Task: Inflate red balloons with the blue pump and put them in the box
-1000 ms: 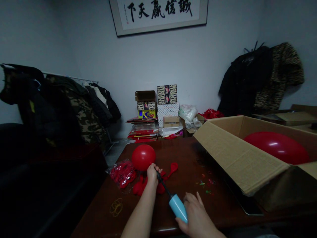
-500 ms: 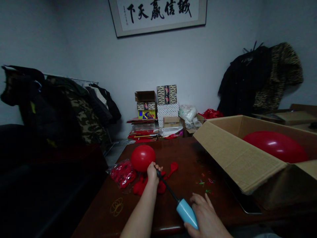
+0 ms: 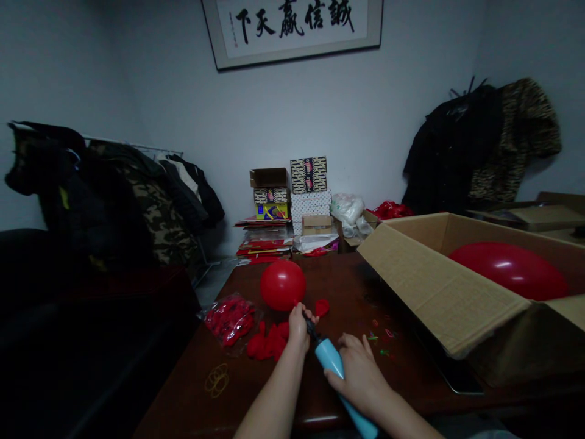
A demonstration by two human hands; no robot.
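Note:
My left hand [image 3: 298, 326] is closed round the neck of a partly blown-up red balloon [image 3: 283, 285] where it sits on the black nozzle of a light-blue hand pump [image 3: 329, 358]. My right hand [image 3: 359, 374] grips the pump's blue barrel, pushed in close to the left hand. Both hands hover over a dark wooden table [image 3: 347, 286]. Flat red balloons [image 3: 269, 342] lie on the table just left of my left hand.
A clear bag of red balloons [image 3: 229, 318] and yellow rubber bands [image 3: 216, 380] lie left. Small coloured bands [image 3: 380, 336] are scattered right. An open cardboard box [image 3: 434, 286] holds a big red balloon [image 3: 509, 270]. Stacked boxes [image 3: 309, 189] and hung coats [image 3: 137, 201] stand behind.
My right hand drew the pump barrel back, then pushed it in toward the left hand. The balloon and left hand shifted right, and the balloon looks slightly larger.

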